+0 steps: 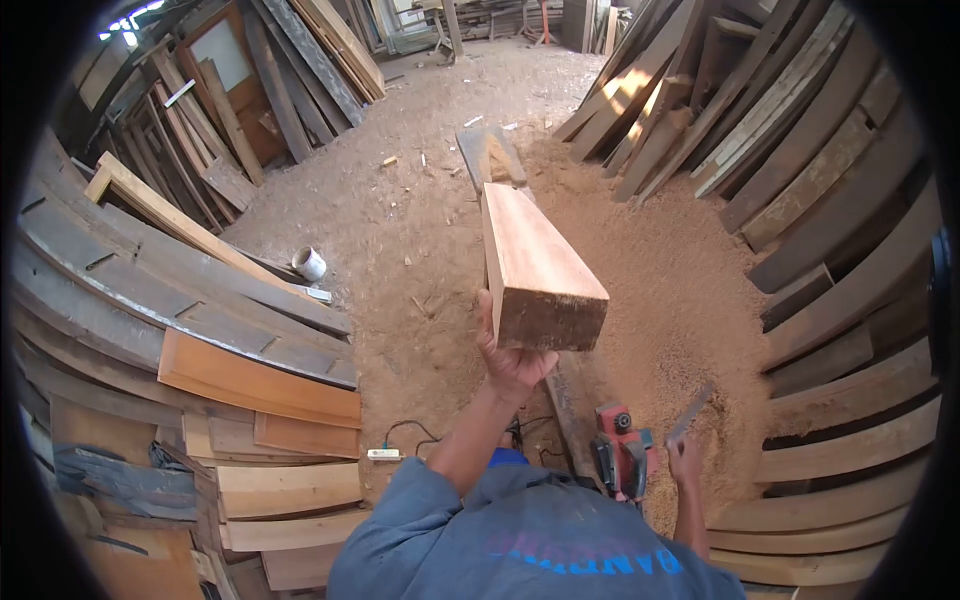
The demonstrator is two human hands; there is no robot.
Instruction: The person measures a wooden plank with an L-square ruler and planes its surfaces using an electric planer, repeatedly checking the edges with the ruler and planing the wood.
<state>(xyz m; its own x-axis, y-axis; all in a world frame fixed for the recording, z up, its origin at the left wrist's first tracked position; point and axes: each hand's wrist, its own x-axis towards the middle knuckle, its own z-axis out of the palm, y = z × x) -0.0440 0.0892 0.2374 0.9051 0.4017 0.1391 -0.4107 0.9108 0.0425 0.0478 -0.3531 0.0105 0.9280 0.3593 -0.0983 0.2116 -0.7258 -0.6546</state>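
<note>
A thick squared wooden beam is raised in front of me, its dark end face toward me. My left hand is wrapped round the underside and left side of that near end. Lower right, my right hand is closed on the lower end of a thin flat metal strip, which tilts up to the right; its exact kind is unclear. Between my body and my right hand, a red power planer sits beside a long narrow plank, partly hidden by my shirt and the beam.
Boards lean in stacks along the left and right. A white power strip and dark cable lie at lower left. A whitish cup stands near the left boards. Wood shavings cover the floor on the right.
</note>
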